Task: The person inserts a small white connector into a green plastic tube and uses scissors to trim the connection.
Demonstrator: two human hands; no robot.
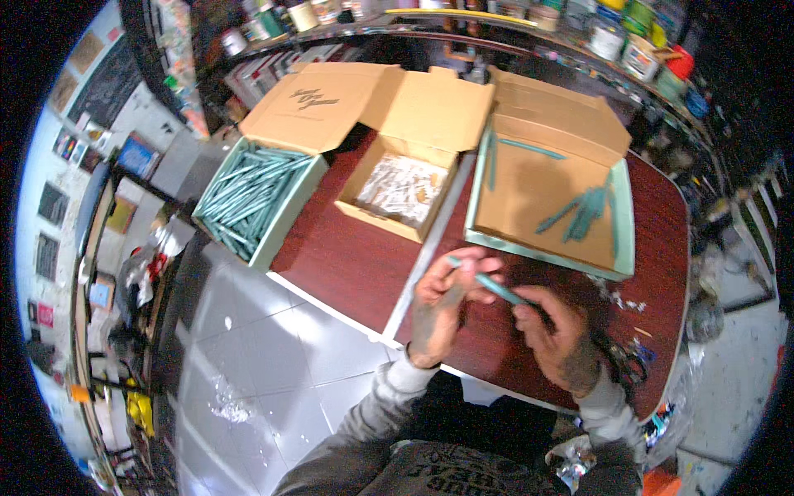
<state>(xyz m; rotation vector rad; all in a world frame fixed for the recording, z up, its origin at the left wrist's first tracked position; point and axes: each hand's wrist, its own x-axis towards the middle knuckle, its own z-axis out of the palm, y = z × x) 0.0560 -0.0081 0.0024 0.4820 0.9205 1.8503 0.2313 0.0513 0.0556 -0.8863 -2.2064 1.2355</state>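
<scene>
The left hand (447, 298) pinches the far end of a slender teal-green stick (499, 288), while the right hand (554, 331) grips its near end between thumb and fingers. The stick is held aloft, tilted, above the dark red wood-grain tabletop (327, 248). Beyond, an open mint-green cardboard box (585, 263) holds a small bunch of similar sticks, with a few along its edges. Left of it, a plain brown cardboard box (380, 221) contains small whitish pieces; farther left, another mint-green box (289, 217) is heaped with sticks. Seemingly only a few are separated out; which are finished, I cannot tell.
</scene>
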